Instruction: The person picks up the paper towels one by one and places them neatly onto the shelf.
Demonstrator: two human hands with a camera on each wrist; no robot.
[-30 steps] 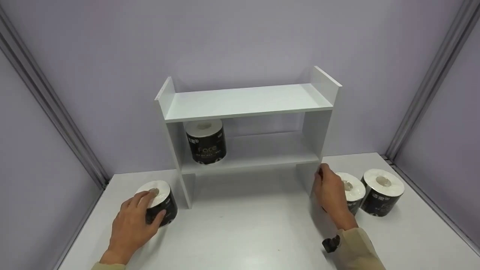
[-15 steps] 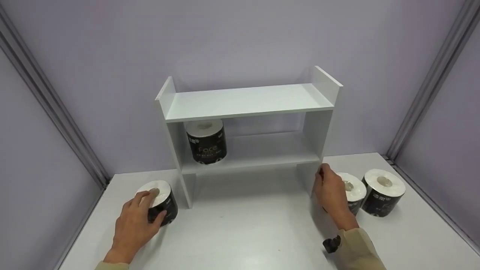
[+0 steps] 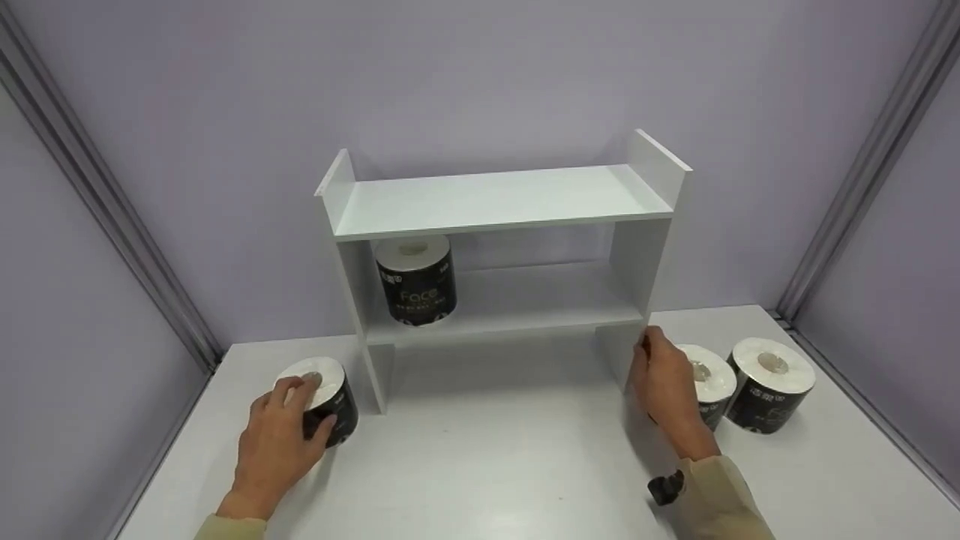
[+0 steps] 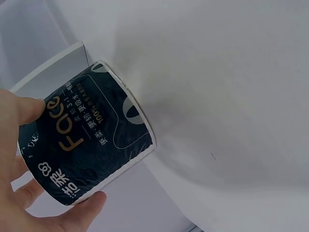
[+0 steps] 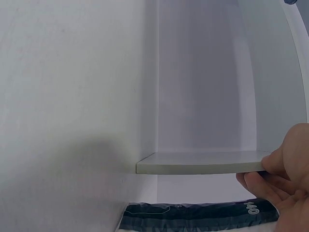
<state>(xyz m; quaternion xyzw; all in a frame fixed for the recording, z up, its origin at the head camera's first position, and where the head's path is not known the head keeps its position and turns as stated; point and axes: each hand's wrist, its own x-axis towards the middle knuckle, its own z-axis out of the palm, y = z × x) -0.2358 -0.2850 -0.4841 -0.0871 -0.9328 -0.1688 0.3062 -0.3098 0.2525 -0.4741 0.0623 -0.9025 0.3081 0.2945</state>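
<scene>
My left hand [image 3: 274, 454] holds a toilet paper roll [image 3: 339, 414] that stands left of the white shelf [image 3: 502, 201]. In the left wrist view, the thumb and fingers lie around the black "Face" wrapper [image 4: 82, 130]. My right hand [image 3: 670, 386] pinches the lower front edge of the shelf's right side panel, with thumb and fingers on opposite faces in the right wrist view. Another black-wrapped roll [image 3: 420, 289] sits at the left end of the middle tier. Close behind the right hand stands a third roll [image 3: 709, 375], partly hidden by it.
One more roll [image 3: 769, 386] stands at the far right of the white table [image 3: 495, 465]. Pale wall panels [image 3: 487, 75] rise behind and on both sides, with grey metal posts in the corners. A small black object [image 3: 664, 489] shows at the right wrist.
The head view shifts slightly. My left hand moves a little to the right against its roll. My right hand keeps its hold on the shelf's side panel.
</scene>
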